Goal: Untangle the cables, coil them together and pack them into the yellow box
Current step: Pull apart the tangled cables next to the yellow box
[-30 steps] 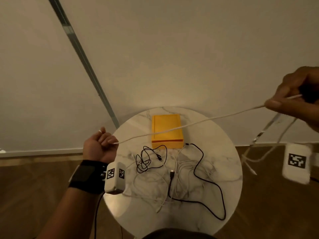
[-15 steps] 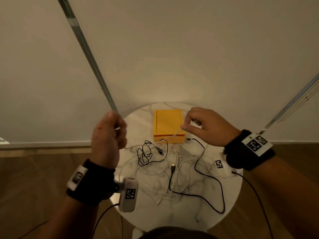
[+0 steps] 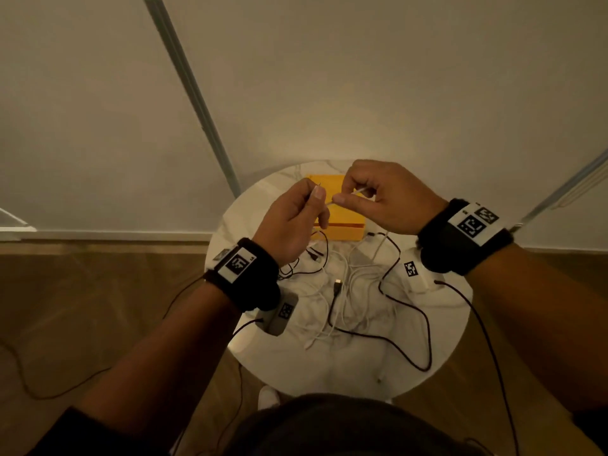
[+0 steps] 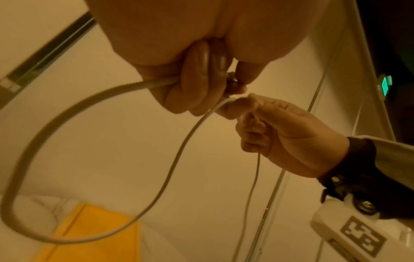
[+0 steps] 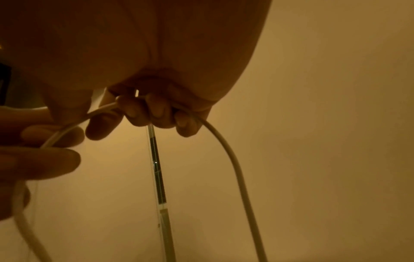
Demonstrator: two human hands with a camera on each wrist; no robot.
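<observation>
Both hands meet above the yellow box (image 3: 342, 222) at the far side of the round marble table (image 3: 444, 343). My left hand (image 3: 296, 218) grips the end of a white cable (image 4: 94, 99), its metal plug sticking out past the thumb. My right hand (image 3: 378, 199) pinches the same white cable (image 5: 226, 147) close to the left hand, and curled fingers hold its trailing length. Between the hands the cable hangs in a loop (image 4: 156, 196). A tangle of white cables (image 3: 358, 291) and a long black cable (image 3: 408, 307) lie on the table. A smaller black cable (image 3: 316, 258) is partly hidden under my left wrist.
A wall stands directly behind the table, with a metal rail (image 3: 194, 90) running up it at the left and another rail (image 3: 572, 185) at the right. Wooden floor (image 3: 98, 307) surrounds the table. Thin black leads (image 3: 487, 330) trail from both wrist cameras.
My right hand swung in from far right, where it held the white cable taut, to meet the left hand above the box. The cable between them went slack into a loop.
</observation>
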